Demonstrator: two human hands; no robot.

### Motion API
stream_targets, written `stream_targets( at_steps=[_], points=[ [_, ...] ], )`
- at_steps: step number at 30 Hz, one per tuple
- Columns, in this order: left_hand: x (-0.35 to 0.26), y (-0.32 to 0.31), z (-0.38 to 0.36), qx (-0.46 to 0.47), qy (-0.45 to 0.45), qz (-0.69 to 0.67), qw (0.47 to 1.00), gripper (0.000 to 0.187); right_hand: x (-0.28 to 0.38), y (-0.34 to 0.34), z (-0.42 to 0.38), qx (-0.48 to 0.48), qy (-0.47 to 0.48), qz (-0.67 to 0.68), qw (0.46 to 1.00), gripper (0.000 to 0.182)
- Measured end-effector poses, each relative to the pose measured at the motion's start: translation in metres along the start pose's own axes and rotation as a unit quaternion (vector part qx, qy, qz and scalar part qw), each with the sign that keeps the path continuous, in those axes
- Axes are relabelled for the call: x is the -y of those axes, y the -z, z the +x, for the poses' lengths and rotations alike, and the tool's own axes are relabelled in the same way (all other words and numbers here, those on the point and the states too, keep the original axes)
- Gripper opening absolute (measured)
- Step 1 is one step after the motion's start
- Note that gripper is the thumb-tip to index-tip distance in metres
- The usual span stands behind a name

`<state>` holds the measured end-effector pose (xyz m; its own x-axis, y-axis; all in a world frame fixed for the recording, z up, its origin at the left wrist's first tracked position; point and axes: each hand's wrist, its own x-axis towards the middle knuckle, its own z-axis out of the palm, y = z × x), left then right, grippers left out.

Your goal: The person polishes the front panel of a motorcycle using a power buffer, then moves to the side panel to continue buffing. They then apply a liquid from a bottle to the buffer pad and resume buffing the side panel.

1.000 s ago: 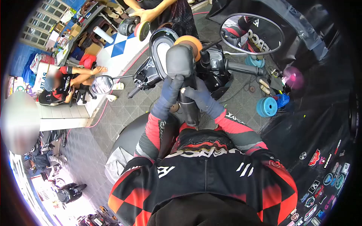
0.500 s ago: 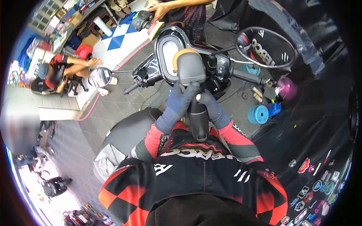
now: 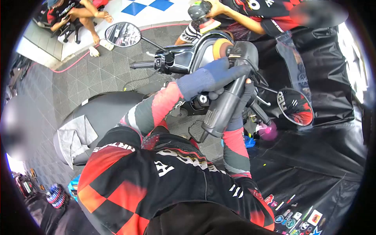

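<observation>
A black polisher point(image 3: 223, 111) with an orange foam pad point(image 3: 221, 49) is in both my gloved hands, its body slanting from upper right to lower left. My left hand point(image 3: 211, 78), in a dark blue glove, is wrapped over the polisher near its head. My right hand point(image 3: 246, 94) grips the body from the right side, partly hidden behind it. The foam pad is right at the glossy dark front panel point(image 3: 182, 60) of a scooter. A handlebar grip point(image 3: 143, 65) and round mirror point(image 3: 123, 34) lie to the left, a second mirror point(image 3: 295, 106) to the right.
Across the scooter another person point(image 3: 250, 17) holds a polisher point(image 3: 199, 11) with a pale pad. A seated person point(image 3: 74, 15) is at upper left. A grey cloth point(image 3: 76, 137) lies on the scooter seat point(image 3: 107, 113). Black sheeting point(image 3: 313, 156) covers the right side.
My view has turned, and the polisher has swung from nearly upright to slanted, its pad now to the right on the front panel. My left arm reaches farther across. Both hands keep their hold.
</observation>
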<state>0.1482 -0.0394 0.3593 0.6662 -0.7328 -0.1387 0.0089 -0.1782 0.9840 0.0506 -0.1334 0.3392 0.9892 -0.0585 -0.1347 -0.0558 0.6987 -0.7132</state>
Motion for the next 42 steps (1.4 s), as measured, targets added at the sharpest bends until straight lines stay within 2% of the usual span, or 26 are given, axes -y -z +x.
stream_targets(
  at_steps=[2,5,7,11,13,14,15,16,18,19,20,22,23,24,25,27,29,30,33,34,35,36,37,39,40,42],
  points=[
    [-0.003,0.008,0.005,-0.003,0.000,-0.015,1.000,0.071,0.016,-0.023,0.007,-0.047,-0.016,0.003,0.999,0.074],
    [-0.020,0.020,0.001,0.025,-0.002,-0.090,0.996,0.066,0.036,-0.033,0.022,-0.049,-0.028,0.004,0.998,0.064],
    [-0.022,0.019,0.006,0.011,0.031,-0.236,0.971,0.061,0.055,-0.035,0.031,-0.002,-0.098,0.000,0.995,0.054],
    [-0.010,0.022,0.016,-0.011,-0.008,-0.360,0.933,0.066,0.082,-0.052,0.050,-0.027,-0.183,-0.010,0.983,0.056],
    [-0.008,0.022,0.015,-0.053,-0.009,-0.388,0.920,0.066,0.091,-0.056,0.062,0.023,-0.289,-0.077,0.954,0.055],
    [-0.004,0.022,0.016,-0.072,-0.009,-0.420,0.904,0.066,0.089,-0.065,0.069,-0.037,-0.294,-0.091,0.951,0.060],
    [0.002,0.022,0.017,-0.091,-0.008,-0.452,0.887,0.066,0.089,-0.068,0.074,-0.038,-0.295,-0.094,0.950,0.060],
    [0.008,0.020,0.018,-0.091,-0.008,-0.453,0.887,0.066,0.090,-0.070,0.079,-0.051,-0.320,-0.142,0.935,0.059],
    [0.023,0.015,0.017,-0.104,-0.023,-0.538,0.836,0.069,0.086,-0.079,0.086,-0.074,-0.345,-0.233,0.906,0.057],
    [0.025,0.015,0.013,-0.109,-0.030,-0.578,0.808,0.071,0.082,-0.086,0.088,-0.074,-0.344,-0.233,0.907,0.057],
    [0.005,0.015,-0.010,-0.194,-0.046,-0.590,0.783,0.071,0.076,-0.093,0.088,-0.073,-0.366,-0.273,0.887,0.056],
    [0.043,-0.002,-0.001,-0.167,-0.058,-0.639,0.749,0.071,0.068,-0.093,0.095,-0.063,-0.435,-0.302,0.846,0.054],
    [0.042,-0.006,-0.016,-0.166,-0.059,-0.652,0.737,0.072,0.065,-0.094,0.096,-0.081,-0.463,-0.336,0.816,0.056],
    [0.035,-0.012,-0.029,-0.174,-0.031,-0.683,0.708,0.074,0.063,-0.097,0.095,-0.062,-0.488,-0.353,0.796,0.057],
    [0.034,-0.023,-0.037,-0.204,-0.020,-0.678,0.706,0.077,0.061,-0.099,0.094,-0.045,-0.512,-0.370,0.774,0.058],
    [0.026,-0.027,-0.044,-0.248,-0.085,-0.634,0.728,0.077,0.062,-0.097,0.094,-0.071,-0.526,-0.350,0.772,0.059],
    [0.034,-0.024,-0.031,-0.182,-0.069,-0.647,0.737,0.077,0.068,-0.099,0.095,-0.090,-0.537,-0.326,0.773,0.059],
    [0.032,-0.022,-0.021,-0.174,-0.036,-0.655,0.735,0.075,0.073,-0.087,0.094,-0.064,-0.497,-0.304,0.810,0.057],
    [0.013,-0.007,0.006,-0.257,-0.074,-0.585,0.766,0.070,0.085,-0.082,0.091,-0.109,-0.419,-0.268,0.861,0.053],
    [0.029,-0.007,0.024,-0.200,-0.106,-0.576,0.785,0.067,0.087,-0.077,0.087,-0.111,-0.417,-0.269,0.861,0.053],
    [0.014,-0.005,0.025,-0.207,-0.116,-0.568,0.788,0.064,0.088,-0.072,0.081,-0.102,-0.347,-0.266,0.893,0.053],
    [0.022,-0.007,0.038,-0.186,-0.118,-0.536,0.815,0.065,0.088,-0.068,0.075,-0.092,-0.277,-0.263,0.920,0.052],
    [0.032,-0.007,0.050,-0.167,-0.119,-0.502,0.840,0.065,0.088,-0.068,0.069,-0.093,-0.277,-0.263,0.920,0.052],
    [0.006,0.012,0.015,-0.065,-0.064,-0.400,0.912,0.068,0.085,-0.067,0.054,-0.115,-0.196,-0.221,0.948,0.052],
    [0.002,0.008,0.018,-0.064,-0.089,-0.391,0.914,0.069,0.080,-0.056,0.047,-0.090,-0.166,-0.185,0.964,0.056],
    [-0.001,0.009,0.016,-0.001,-0.059,-0.302,0.951,0.070,0.069,-0.051,0.027,-0.091,-0.135,-0.139,0.977,0.056]
  ],
)
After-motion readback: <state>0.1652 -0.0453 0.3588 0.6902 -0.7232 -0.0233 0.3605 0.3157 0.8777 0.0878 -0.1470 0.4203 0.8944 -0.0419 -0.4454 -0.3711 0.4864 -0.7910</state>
